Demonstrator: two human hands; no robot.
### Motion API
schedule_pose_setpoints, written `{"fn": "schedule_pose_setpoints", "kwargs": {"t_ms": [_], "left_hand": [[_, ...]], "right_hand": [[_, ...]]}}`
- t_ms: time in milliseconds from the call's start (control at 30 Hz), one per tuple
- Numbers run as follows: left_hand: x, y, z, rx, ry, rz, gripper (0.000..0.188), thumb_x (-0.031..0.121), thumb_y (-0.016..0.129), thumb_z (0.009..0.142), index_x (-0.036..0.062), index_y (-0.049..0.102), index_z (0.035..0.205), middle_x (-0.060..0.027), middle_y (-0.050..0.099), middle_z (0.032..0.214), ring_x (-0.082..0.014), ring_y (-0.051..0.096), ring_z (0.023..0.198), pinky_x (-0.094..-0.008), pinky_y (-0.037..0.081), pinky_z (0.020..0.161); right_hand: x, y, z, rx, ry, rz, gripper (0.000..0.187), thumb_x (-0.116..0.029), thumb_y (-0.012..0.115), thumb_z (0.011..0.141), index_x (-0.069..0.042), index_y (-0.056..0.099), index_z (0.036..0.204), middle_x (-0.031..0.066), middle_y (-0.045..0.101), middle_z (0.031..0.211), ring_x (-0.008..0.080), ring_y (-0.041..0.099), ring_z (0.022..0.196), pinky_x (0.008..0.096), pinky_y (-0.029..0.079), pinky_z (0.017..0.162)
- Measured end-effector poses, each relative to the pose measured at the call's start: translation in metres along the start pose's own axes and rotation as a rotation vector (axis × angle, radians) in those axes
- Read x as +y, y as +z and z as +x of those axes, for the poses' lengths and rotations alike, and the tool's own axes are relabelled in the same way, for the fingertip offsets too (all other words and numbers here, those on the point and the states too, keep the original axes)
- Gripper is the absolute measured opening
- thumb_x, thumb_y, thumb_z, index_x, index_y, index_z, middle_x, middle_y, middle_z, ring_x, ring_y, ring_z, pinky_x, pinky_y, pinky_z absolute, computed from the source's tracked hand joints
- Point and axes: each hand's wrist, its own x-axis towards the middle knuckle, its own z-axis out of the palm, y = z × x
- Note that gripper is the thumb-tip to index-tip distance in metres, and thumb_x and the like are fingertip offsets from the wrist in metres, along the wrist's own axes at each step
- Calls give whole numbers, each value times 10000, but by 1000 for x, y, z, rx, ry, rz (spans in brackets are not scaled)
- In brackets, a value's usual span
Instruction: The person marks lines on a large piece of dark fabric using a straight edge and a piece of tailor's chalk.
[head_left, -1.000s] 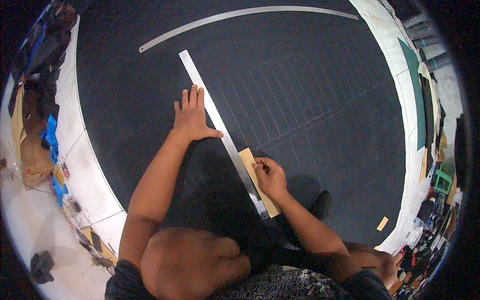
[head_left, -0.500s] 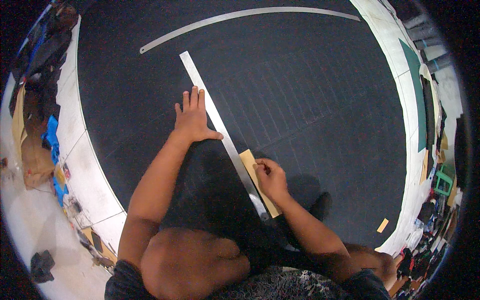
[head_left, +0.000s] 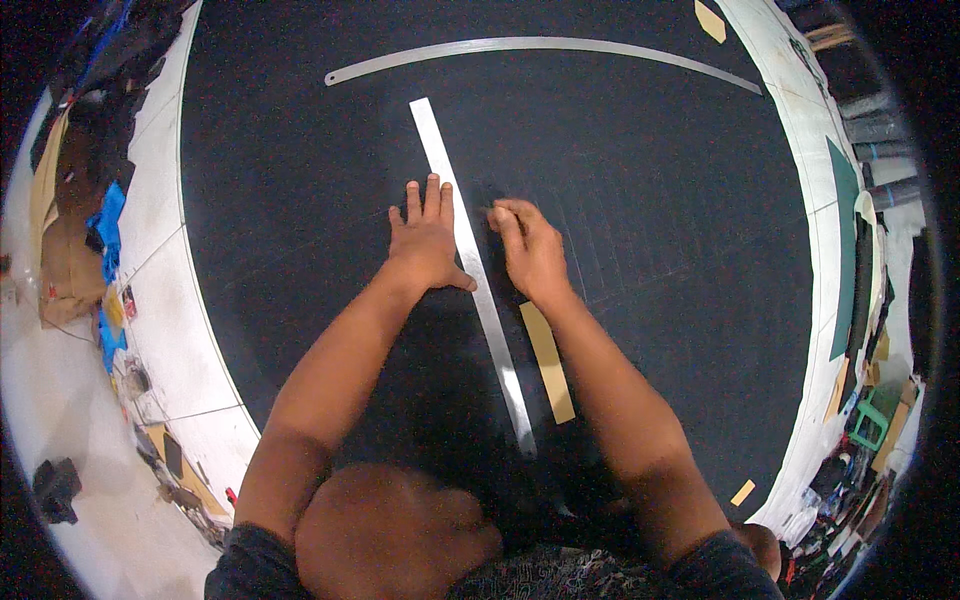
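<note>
A long steel ruler [head_left: 498, 350] lies at a slant on black fabric [head_left: 690, 330] in front of me. My left hand [head_left: 425, 245] is spread flat, its fingers on the fabric and along the ruler's left edge, its thumb over the metal. Just right of the ruler, my right hand [head_left: 530, 245] is closed in a pinch. What sits between its fingertips is too small and blurred to make out. A tan card strip [head_left: 548, 362] lies under the right forearm, a small gap from the ruler. Faint pale lines run across the fabric to the right.
A second steel ruler [head_left: 545, 43] lies across the far fabric. Small tan pieces lie at the near right [head_left: 742, 492] and far right [head_left: 710, 20]. White tiled floor borders both sides; blue scraps [head_left: 110, 235] lie left, a green mat [head_left: 846, 250] and clutter right.
My right hand has left the card strip and moved farther away along the ruler. The strip now lies apart from the ruler. My left hand stays on the ruler, and the view has shifted.
</note>
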Motion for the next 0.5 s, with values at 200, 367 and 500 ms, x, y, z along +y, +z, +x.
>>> {"fn": "schedule_pose_setpoints", "kwargs": {"t_ms": [200, 367, 500], "left_hand": [[-3, 6, 2, 48, 37, -1, 1548, 579, 971, 471, -29, 110, 1604, -265, 73, 1685, -501, 109, 1542, -682, 243, 1179], [-4, 11, 4, 55, 39, -12, 1556, 580, 972, 464, -25, 104, 1606, -263, 73, 1686, -497, 105, 1544, -689, 238, 1178], [-2, 5, 5, 14, 20, 14, 1547, 571, 967, 504, -21, 69, 1616, -243, 37, 1697, -474, 70, 1557, -672, 233, 1185]], "right_hand": [[3, 20, 41, 4, -209, -146, 254, -196, 615, 1015, -2, 695, 1158, 197, 740, 1081, 342, 725, 993, 405, 556, 877], [7, 23, 47, -21, -239, -194, 242, -200, 614, 1012, -4, 700, 1125, 203, 728, 1099, 396, 699, 1023, 441, 551, 892], [-2, 18, 45, -111, -338, -307, 202, -164, 582, 1006, -19, 680, 1107, 203, 707, 1096, 408, 671, 1028, 473, 541, 910]]}}
